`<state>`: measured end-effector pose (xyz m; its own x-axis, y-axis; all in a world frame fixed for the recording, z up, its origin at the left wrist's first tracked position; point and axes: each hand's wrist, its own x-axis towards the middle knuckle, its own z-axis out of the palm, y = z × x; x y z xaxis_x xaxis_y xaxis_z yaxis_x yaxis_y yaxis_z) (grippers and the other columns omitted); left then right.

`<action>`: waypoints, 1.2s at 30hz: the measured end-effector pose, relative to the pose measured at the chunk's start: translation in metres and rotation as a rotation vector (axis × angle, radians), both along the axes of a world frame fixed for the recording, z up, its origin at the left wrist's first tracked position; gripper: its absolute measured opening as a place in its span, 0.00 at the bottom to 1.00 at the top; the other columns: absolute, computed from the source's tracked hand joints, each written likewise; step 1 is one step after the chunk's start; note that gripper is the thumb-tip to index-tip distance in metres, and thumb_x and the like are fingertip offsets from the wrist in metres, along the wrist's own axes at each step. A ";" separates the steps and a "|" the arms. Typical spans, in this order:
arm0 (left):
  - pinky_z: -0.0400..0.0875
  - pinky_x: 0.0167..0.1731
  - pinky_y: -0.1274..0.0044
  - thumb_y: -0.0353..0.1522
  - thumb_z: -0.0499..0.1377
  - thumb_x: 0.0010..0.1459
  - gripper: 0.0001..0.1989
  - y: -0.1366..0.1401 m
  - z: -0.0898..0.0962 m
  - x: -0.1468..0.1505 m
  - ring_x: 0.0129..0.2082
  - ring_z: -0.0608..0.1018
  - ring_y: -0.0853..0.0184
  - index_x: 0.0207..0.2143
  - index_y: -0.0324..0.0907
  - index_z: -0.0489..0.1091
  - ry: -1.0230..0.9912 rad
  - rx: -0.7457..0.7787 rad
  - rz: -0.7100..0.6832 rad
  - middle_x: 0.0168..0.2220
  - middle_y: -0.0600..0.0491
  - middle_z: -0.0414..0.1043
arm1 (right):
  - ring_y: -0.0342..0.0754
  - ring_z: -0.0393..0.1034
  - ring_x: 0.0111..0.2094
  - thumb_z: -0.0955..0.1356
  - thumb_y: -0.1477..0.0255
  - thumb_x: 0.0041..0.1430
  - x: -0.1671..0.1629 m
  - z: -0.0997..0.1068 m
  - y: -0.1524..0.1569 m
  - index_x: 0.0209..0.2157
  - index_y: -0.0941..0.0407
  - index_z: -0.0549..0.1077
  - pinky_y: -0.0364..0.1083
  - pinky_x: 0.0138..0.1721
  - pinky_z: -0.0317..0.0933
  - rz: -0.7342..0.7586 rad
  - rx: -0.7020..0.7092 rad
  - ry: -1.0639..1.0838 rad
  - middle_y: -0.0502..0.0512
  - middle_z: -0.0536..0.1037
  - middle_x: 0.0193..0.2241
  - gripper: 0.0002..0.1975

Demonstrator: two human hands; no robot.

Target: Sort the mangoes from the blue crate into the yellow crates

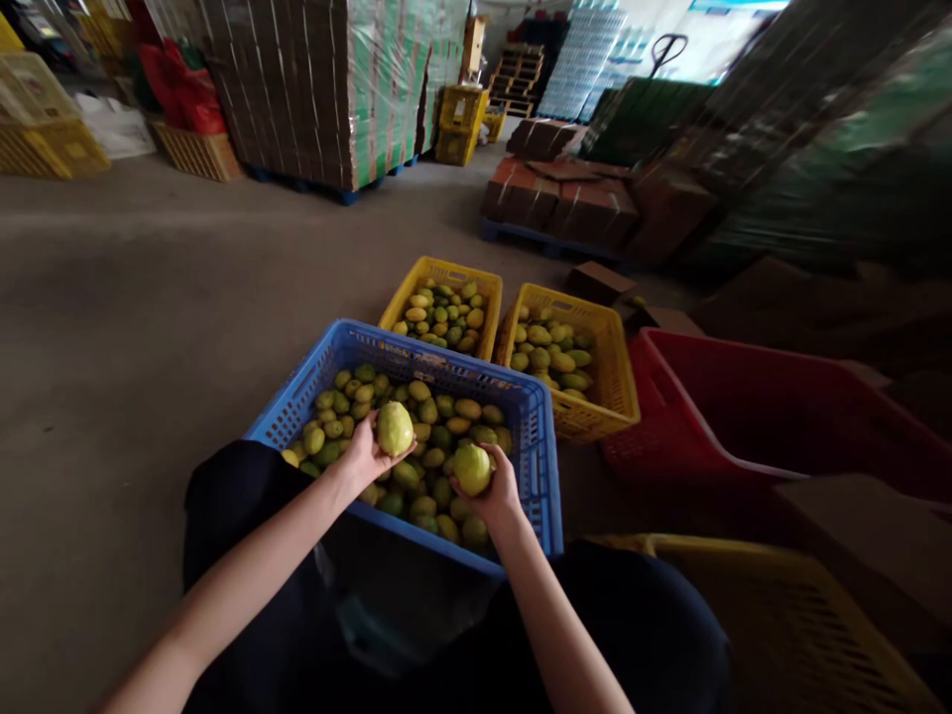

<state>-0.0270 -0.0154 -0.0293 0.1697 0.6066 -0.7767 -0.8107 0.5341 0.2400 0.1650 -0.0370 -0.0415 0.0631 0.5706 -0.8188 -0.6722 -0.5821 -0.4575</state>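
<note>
My left hand is closed around a pale yellow-green, bumpy oval fruit, its fingers underneath. A second yellow-green fruit sits in the grasp of my right hand. Both hands are over a blue plastic crate with slotted walls. Many similar fruits, green to yellow, fill the bottom of this crate. It stands in front of my knees, tilted a little in view. Whether the fruits are lemons or guavas, I cannot tell.
Beyond the blue crate stand two yellow crates of fruit, one left and one right. A red bin is at right, another yellow crate by my right knee. Wrapped pallet stacks and flat cardboard bundles stand farther back.
</note>
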 end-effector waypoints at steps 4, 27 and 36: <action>0.76 0.24 0.71 0.34 0.47 0.63 0.15 0.001 -0.002 0.001 0.27 0.79 0.61 0.40 0.35 0.69 -0.041 0.028 -0.017 0.28 0.45 0.75 | 0.48 0.69 0.18 0.63 0.68 0.54 0.003 0.004 -0.001 0.27 0.54 0.66 0.45 0.20 0.64 -0.061 -0.011 0.005 0.48 0.72 0.15 0.05; 0.73 0.45 0.68 0.33 0.49 0.54 0.22 -0.034 -0.020 0.041 0.45 0.77 0.56 0.48 0.34 0.71 -0.282 0.271 0.015 0.39 0.44 0.77 | 0.56 0.57 0.59 0.69 0.59 0.51 -0.030 -0.025 -0.024 0.56 0.51 0.60 0.58 0.61 0.51 0.344 0.931 -0.875 0.57 0.63 0.57 0.32; 0.69 0.49 0.72 0.35 0.52 0.59 0.18 -0.036 -0.023 0.033 0.45 0.77 0.61 0.48 0.36 0.72 -0.316 0.281 -0.123 0.40 0.47 0.77 | 0.64 0.47 0.63 0.72 0.54 0.46 -0.027 -0.030 -0.027 0.54 0.53 0.64 0.63 0.60 0.50 0.541 1.142 -1.194 0.63 0.52 0.59 0.35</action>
